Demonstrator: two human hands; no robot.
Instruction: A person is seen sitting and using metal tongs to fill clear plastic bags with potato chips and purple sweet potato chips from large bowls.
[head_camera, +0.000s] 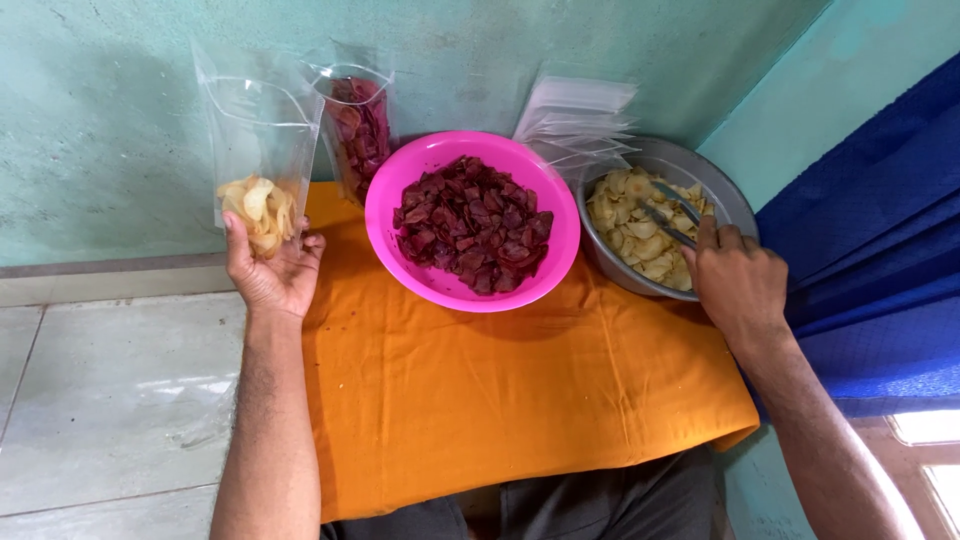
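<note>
Head view looks down on an orange cloth (520, 400) spread over a low table, pushed against a teal wall (120, 120), with pale floor tiles (110, 400) open on the left and a blue curtain (880, 250) crowding the right edge. On the cloth's far side sits a pink bowl (400, 190) heaped with dark red chips, touching a grey metal bowl (735, 200) of pale yellow chips to its right. Behind them a stack of empty clear pouches (580, 120) leans on the wall, and a clear pouch of red chips (360, 125) stands just left of the pink bowl. The near half of the cloth lies bare.

Left hand (272, 275) is raised palm-up beyond the cloth's left edge, forearm straight, fingers clamped around the bottom of an upright clear bag (258, 150) holding a few yellow chips. Right hand (738, 282) reaches over the metal bowl's near rim, knuckles up, fingers closed on metal tongs (672, 213) whose tips rest among the yellow chips.
</note>
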